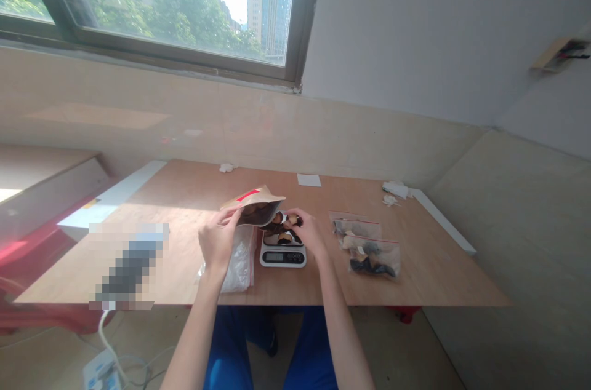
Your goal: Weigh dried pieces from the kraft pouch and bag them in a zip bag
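Nearest on my feed are the blue trousers (pixel 231 353) below the desk (pixel 443 261). By its near edge stands a kitchen scale (pixel 283 257), its display too small for me to read. Just left of it lies a pile of clear bags (pixel 237 264) with red seal lines; they look flat, and I make out no contents. To the right, apart from the scale, what look like three filled bags (pixel 389 256) overlap, with dark pieces in the front one and paler bits in those behind.

On top of the scale lie dried pieces (pixel 283 238), brown and cream. My right hand (pixel 312 236) is over their right side, its fingers pinching one brown piece (pixel 293 219); I cannot tell whether it touches the others. My left hand (pixel 218 231) pinches the side of a paper bag (pixel 258 198) between thumb and fingers, its mouth tipped toward the scale; the inside is dark, and I cannot tell how much it holds.

I judge the work partway along: some bags are filled, while the pieces on the scale are not yet bagged.

Farther back are a white sheet (pixel 309 180), paper scraps (pixel 396 191) and the window (pixel 184 8).
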`<state>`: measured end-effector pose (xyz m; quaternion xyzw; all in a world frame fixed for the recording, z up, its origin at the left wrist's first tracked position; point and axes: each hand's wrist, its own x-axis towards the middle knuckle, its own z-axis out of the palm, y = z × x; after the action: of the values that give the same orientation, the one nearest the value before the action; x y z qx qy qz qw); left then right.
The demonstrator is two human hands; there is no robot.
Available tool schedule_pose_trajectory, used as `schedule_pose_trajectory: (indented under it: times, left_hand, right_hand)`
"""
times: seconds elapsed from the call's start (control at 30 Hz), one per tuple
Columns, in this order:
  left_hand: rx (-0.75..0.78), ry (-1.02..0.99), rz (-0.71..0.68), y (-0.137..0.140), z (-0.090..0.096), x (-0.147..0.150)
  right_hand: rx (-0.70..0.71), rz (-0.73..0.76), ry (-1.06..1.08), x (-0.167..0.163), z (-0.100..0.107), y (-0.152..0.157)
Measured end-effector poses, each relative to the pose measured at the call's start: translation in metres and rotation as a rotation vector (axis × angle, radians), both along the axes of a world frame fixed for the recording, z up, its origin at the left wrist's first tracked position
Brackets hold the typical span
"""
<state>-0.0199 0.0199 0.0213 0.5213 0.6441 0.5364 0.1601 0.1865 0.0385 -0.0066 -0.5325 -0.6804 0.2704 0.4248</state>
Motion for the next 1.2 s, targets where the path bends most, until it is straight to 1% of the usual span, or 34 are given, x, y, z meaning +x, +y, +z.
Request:
schedule_pose_trajectory:
  times: [0.13,0.27,0.37,0.5,0.63,0.73,0.9,1.03,1.2]
  left_hand:
    - [-0.007,0.002,-0.004,0.001,0.0,0.001]
    - [-0.069,0.037,0.033,0.001,0.001,0.003]
    - [-0.116,0.079,0.075,0.001,0.003,0.004]
    - [-0.133,0.092,0.086,0.001,0.004,0.004]
    - [-0.124,0.084,0.083,0.001,0.002,0.002]
    - [-0.127,0.074,0.087,0.001,0.003,0.002]
    - [-0.123,0.071,0.083,0.001,0.004,0.003]
    - [-0.127,0.071,0.081,0.0,0.004,0.002]
    - [-0.129,0.071,0.079,0.0,0.004,0.002]
  right_hand:
    - [0.023,-0.113,0.171,0.028,-0.008,0.0]
    - [0.019,-0.228,0.32,0.048,-0.027,0.004]
    - [0.011,-0.301,0.394,0.052,-0.044,0.007]
    - [0.033,-0.389,0.422,0.05,-0.066,0.016]
    - [0.031,-0.422,0.418,0.046,-0.08,0.031]
    - [0.03,-0.422,0.401,0.042,-0.084,0.042]
    - [0.024,-0.416,0.35,0.035,-0.085,0.055]
    - [0.025,-0.406,0.31,0.029,-0.085,0.056]
    - [0.029,-0.356,0.281,0.024,-0.084,0.054]
